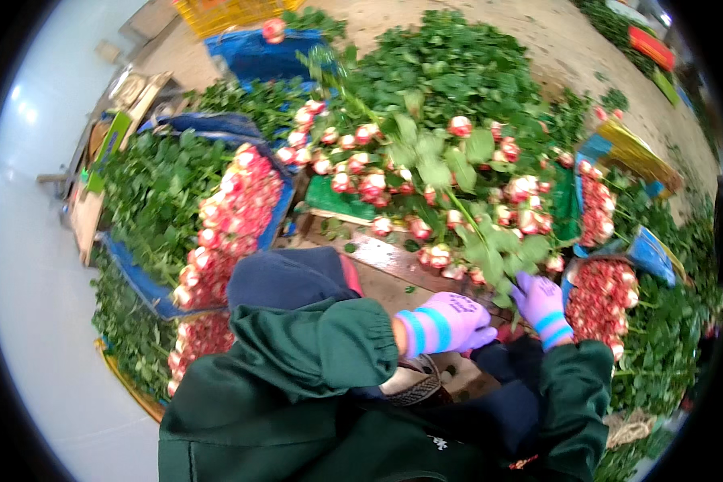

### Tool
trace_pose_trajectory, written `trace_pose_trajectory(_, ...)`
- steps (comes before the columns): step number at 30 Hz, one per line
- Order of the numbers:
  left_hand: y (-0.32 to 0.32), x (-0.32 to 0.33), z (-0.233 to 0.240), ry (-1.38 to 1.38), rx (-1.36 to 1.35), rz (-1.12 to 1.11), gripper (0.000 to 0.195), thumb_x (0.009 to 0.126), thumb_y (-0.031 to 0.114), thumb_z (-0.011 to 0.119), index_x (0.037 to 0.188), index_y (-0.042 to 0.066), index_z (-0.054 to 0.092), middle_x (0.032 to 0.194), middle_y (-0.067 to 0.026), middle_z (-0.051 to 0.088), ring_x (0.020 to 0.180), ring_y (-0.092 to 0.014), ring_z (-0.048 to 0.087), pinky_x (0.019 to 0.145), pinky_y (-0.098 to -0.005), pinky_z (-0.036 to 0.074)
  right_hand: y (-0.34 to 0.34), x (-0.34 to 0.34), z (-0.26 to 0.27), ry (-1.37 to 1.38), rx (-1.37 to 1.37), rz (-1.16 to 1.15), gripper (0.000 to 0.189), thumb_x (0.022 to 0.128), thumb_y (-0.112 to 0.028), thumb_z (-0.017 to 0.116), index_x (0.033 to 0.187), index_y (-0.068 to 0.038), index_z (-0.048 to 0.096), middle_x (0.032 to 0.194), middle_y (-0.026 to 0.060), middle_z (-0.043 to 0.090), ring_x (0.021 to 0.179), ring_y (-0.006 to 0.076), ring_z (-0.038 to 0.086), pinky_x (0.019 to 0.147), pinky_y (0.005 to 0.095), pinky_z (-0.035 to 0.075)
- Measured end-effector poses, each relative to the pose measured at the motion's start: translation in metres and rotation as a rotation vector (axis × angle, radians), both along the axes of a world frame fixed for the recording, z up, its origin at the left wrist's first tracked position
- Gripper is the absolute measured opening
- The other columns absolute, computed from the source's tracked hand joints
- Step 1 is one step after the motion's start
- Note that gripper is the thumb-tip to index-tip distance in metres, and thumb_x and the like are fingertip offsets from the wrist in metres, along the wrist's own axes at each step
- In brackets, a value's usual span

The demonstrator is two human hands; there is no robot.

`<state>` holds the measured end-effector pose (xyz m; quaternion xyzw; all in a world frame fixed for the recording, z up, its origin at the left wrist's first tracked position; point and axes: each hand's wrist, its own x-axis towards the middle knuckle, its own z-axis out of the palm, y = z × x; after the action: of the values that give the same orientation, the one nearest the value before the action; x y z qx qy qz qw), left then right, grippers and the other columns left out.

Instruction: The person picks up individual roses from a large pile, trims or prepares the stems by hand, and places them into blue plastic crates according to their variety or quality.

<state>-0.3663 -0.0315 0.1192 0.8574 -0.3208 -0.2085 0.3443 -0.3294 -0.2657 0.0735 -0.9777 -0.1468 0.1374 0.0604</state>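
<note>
Both my hands wear lilac knit gloves with blue bands. My right hand (540,304) is at the lower end of a long leafy rose stem (469,215), its fingers closed around it. This stem slants up and left over a pile of cut roses (373,185) with red-and-white blooms. Left of it, my left hand (450,322) is held low, palm down with curled fingers; whether it grips anything is hidden. Reddish shapes between the hands are too unclear to name. Green sheeting (343,199) lies under part of the pile.
Rose bunches in blue wraps (280,208) stand on the left, with more bunches (602,298) on the right. Behind the pile are dense leafy stems (452,66), a blue sheet (265,54) and a yellow crate (232,15). My knee is close to the left bunches.
</note>
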Motion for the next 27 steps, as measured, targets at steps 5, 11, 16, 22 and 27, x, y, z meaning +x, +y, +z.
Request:
trace_pose_trajectory(5,0.01,-0.008,-0.007,0.008,-0.048,-0.028,0.036,0.088,0.038,0.053,0.07,0.008,0.062,0.064,-0.0132,0.06,0.062,-0.034,0.061,0.058,-0.044,0.048,-0.034,-0.039,-0.037,0.07,-0.219,0.148,0.02,0.088,-0.032,0.055,0.092,-0.014,0.059,0.072,0.0143,0.065,0.07,0.034,0.062,0.066,0.0465,0.046)
trace_pose_trajectory(11,0.018,-0.017,-0.022,-0.003,-0.052,-0.075,0.035,0.087,0.036,0.052,0.069,0.008,0.06,0.062,-0.0141,0.059,0.061,-0.035,0.06,0.058,-0.046,0.047,-0.022,-0.059,-0.071,0.281,-0.374,0.256,0.016,0.085,-0.02,0.056,0.099,-0.015,0.06,0.079,0.0118,0.068,0.078,0.0322,0.065,0.068,0.0433,0.048)
trace_pose_trajectory(16,0.023,-0.018,-0.023,-0.015,-0.041,-0.072,0.034,0.087,0.037,0.052,0.071,0.008,0.06,0.064,-0.0131,0.06,0.063,-0.036,0.06,0.06,-0.0462,0.047,0.001,-0.056,-0.098,0.297,-0.423,0.279,0.019,0.081,-0.014,0.055,0.097,-0.016,0.064,0.086,0.0109,0.07,0.085,0.0291,0.067,0.072,0.041,0.05)
trace_pose_trajectory(22,0.02,-0.02,-0.045,-0.155,-0.151,-0.076,0.028,0.089,0.035,0.054,0.079,0.009,0.059,0.07,-0.0115,0.059,0.071,-0.032,0.06,0.064,-0.043,0.047,0.013,-0.047,-0.116,0.332,-0.411,0.091,0.023,0.085,-0.011,0.051,0.098,-0.008,0.069,0.085,0.0091,0.071,0.078,0.025,0.069,0.06,0.0399,0.055)
trace_pose_trajectory(27,0.006,-0.001,-0.006,0.112,0.077,-0.232,0.022,0.091,0.032,0.053,0.085,0.012,0.062,0.073,-0.0113,0.064,0.069,-0.032,0.063,0.061,-0.0438,0.048,0.005,-0.061,-0.185,0.364,-0.339,-0.094,0.02,0.084,-0.018,0.054,0.089,-0.017,0.073,0.09,0.0032,0.071,0.084,0.0221,0.068,0.064,0.0415,0.051)
